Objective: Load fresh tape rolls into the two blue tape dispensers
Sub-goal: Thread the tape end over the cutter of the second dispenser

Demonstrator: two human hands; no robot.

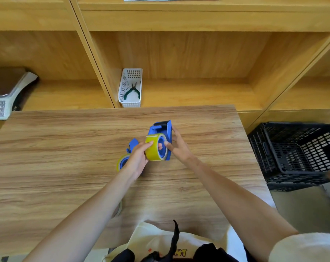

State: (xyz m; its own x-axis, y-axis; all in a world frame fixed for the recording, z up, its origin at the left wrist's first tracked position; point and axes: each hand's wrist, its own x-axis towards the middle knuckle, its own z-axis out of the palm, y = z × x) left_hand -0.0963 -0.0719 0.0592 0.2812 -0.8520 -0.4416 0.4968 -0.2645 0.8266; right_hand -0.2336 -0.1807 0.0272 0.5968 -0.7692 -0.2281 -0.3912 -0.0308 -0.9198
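Dispenser stands mid-table, blue, its long axis running away from the person, black roller end farthest. A yellowish tape roll sits on its hub, opening facing right. Behind the left hand lies a second blue dispenser with its own roll. A white basket and black crate stand well apart. Left fingers pinch the roll's rim; the right hand grips the dispenser's side, thumb on the roll.
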